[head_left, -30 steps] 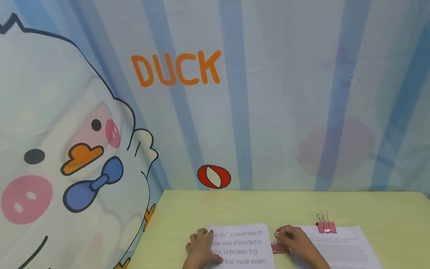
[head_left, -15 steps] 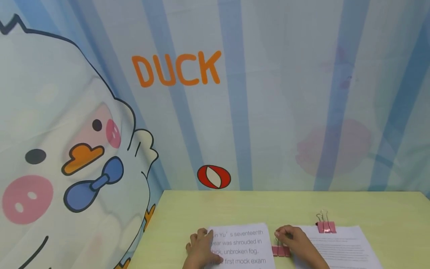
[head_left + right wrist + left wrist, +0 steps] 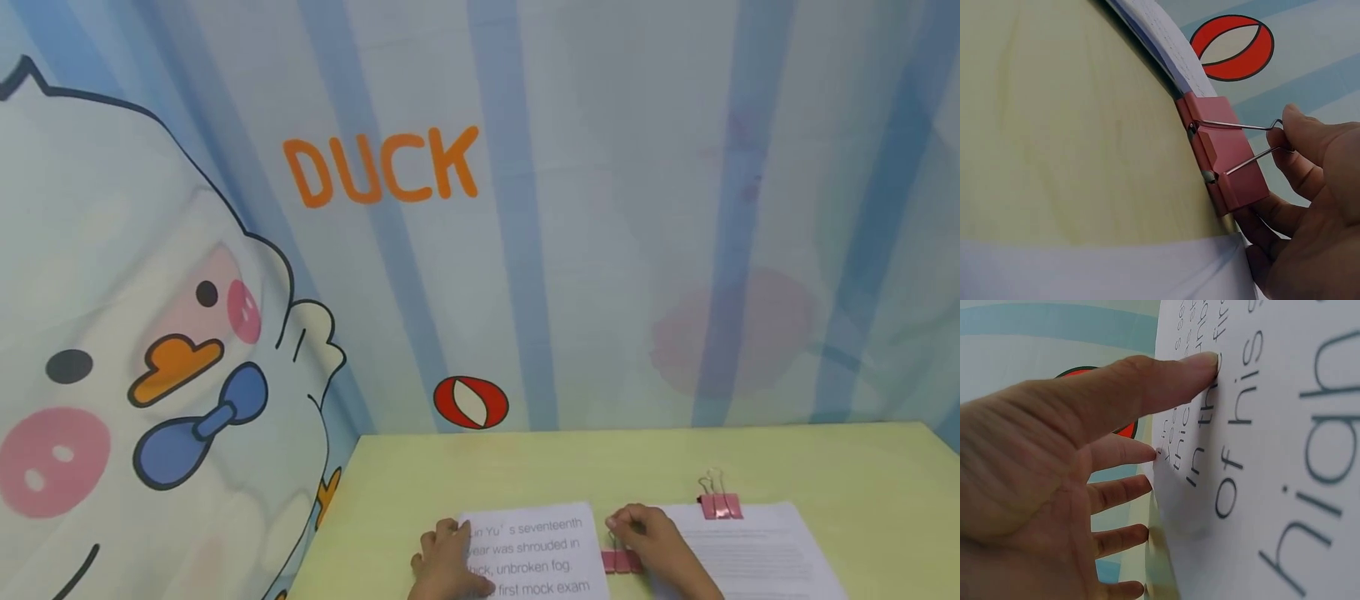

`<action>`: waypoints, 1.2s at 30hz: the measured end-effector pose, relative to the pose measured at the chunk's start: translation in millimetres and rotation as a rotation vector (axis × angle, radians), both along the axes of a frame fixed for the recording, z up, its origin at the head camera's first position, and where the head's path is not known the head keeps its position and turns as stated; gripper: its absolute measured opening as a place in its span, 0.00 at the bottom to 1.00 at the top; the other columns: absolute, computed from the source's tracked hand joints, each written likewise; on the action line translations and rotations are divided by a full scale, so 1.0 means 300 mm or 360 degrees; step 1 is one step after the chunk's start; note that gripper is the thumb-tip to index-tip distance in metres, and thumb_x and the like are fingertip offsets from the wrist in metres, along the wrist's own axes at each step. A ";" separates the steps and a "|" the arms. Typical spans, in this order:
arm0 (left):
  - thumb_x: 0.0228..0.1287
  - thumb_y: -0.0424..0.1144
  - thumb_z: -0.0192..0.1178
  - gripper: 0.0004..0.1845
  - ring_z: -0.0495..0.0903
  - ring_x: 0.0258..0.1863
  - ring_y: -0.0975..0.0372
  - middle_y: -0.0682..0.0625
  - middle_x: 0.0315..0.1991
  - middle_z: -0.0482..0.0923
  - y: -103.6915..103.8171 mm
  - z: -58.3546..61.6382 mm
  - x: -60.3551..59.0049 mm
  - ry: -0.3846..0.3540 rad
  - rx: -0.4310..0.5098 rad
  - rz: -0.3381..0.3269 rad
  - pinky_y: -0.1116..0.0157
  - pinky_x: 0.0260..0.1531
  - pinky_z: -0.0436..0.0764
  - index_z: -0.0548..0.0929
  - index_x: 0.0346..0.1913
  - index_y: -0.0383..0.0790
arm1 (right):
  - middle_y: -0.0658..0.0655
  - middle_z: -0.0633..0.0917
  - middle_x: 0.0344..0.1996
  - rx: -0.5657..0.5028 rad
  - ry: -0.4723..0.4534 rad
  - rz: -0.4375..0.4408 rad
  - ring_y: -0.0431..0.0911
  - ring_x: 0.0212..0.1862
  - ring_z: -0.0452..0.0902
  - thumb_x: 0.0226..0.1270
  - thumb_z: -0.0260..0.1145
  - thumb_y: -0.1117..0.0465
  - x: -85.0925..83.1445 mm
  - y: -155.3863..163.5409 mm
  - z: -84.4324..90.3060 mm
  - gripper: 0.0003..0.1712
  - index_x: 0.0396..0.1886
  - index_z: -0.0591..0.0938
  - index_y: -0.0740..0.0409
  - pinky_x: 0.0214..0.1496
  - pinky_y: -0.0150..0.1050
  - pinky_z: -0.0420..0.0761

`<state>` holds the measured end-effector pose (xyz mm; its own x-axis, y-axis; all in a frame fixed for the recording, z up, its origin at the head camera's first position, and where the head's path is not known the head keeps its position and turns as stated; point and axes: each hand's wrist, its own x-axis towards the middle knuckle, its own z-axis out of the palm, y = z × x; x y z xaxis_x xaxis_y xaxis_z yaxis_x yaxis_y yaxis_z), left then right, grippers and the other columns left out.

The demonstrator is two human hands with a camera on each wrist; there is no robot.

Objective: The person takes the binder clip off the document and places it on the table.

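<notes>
My left hand (image 3: 444, 562) rests on the left edge of a stack of printed sheets (image 3: 540, 546). Its thumb lies on the text and its other fingers reach straight along the edge, as the left wrist view shows. At the stack's right edge sits a pink binder clip (image 3: 1229, 150). Thumb and index finger of my right hand (image 3: 1319, 181) pinch that clip's wire handle (image 3: 1254, 127), while the lower fingers lie close by its body. How deep the clip sits on the sheets cannot be told.
To the right lies a second stack of printed paper (image 3: 750, 546), with another pink binder clip (image 3: 721, 506) on its top edge. Both stacks are on a pale yellow table (image 3: 525, 467). A striped cloth backdrop (image 3: 600, 250) hangs behind its far edge.
The head view has shifted slightly. Both hands keep almost the same places, and the pinched clip's body shows a little lower against the right hand than at first.
</notes>
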<state>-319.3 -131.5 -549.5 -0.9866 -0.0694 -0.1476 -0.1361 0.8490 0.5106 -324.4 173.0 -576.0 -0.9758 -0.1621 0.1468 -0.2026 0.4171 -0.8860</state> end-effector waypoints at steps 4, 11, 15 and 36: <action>0.21 0.40 0.80 0.51 0.60 0.50 0.47 0.42 0.58 0.63 -0.004 0.004 0.010 0.0015 0.0025 0.0003 0.38 0.52 0.58 0.72 0.60 0.34 | 0.50 0.82 0.30 0.0021 0.0043 -0.0038 0.39 0.33 0.72 0.63 0.62 0.52 -0.003 -0.008 -0.001 0.15 0.23 0.79 0.57 0.38 0.33 0.73; 0.25 0.42 0.79 0.46 0.65 0.52 0.42 0.39 0.57 0.65 -0.024 0.037 -0.002 0.0099 -0.0102 -0.0096 0.36 0.47 0.60 0.74 0.57 0.35 | 0.47 0.79 0.26 0.0064 -0.0048 -0.0111 0.39 0.30 0.70 0.60 0.64 0.47 -0.008 -0.023 0.008 0.16 0.27 0.80 0.55 0.35 0.33 0.71; 0.30 0.43 0.78 0.42 0.67 0.49 0.41 0.38 0.56 0.66 -0.029 0.056 -0.013 0.0090 -0.0134 -0.0099 0.36 0.46 0.61 0.75 0.56 0.35 | 0.51 0.78 0.26 -0.0038 -0.0117 -0.0089 0.41 0.27 0.68 0.60 0.64 0.47 -0.003 -0.026 0.036 0.18 0.30 0.80 0.59 0.30 0.32 0.70; 0.30 0.37 0.78 0.56 0.56 0.64 0.39 0.36 0.67 0.56 0.072 0.110 0.014 0.0288 0.0065 -0.0213 0.31 0.55 0.45 0.59 0.68 0.34 | 0.52 0.84 0.38 0.0089 0.0136 -0.0115 0.45 0.44 0.77 0.66 0.59 0.50 0.005 0.076 0.136 0.17 0.42 0.81 0.58 0.54 0.55 0.69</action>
<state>-315.0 -109.8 -516.6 -0.9973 0.0660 0.0329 0.0732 0.8315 0.5507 -322.8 195.9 -535.0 -0.9695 -0.1018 0.2229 -0.2441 0.4819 -0.8416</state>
